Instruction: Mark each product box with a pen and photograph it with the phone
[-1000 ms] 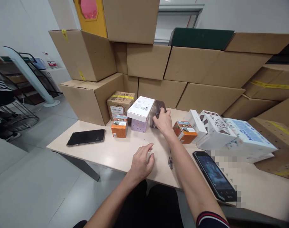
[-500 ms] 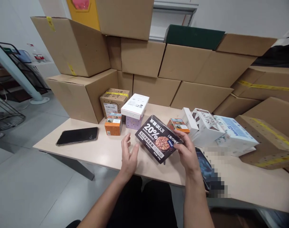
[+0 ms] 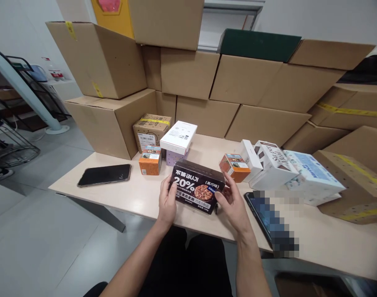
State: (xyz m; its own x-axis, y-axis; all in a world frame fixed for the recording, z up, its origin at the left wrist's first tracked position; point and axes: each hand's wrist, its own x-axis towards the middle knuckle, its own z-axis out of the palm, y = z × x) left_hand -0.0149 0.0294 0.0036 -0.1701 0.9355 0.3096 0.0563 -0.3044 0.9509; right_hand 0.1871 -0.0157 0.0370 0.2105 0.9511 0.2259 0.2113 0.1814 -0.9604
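Between my two hands is a black snack box [image 3: 197,187] with white lettering, a large "20%" and a picture of a round cookie. My left hand [image 3: 167,202] grips its left end, thumb on the front face. At the right end my right hand [image 3: 233,202] holds it, thumb on the front and fingers behind. The printed front tilts up toward me, above the near edge of the table. Just behind it are an orange box [image 3: 234,167] on the right and a white box [image 3: 179,137] resting on a purple box [image 3: 176,159].
A black phone [image 3: 104,175] lies at the left of the table [image 3: 138,194]. Another orange box [image 3: 150,161] stands before a small taped carton [image 3: 152,131]. White boxes [image 3: 273,167] and a dark phone-like device [image 3: 269,222] are on the right. Stacked cartons [image 3: 207,117] wall the back.
My left hand has closed onto the box's left end. The box has turned more level, its front now facing me, and moved slightly left.
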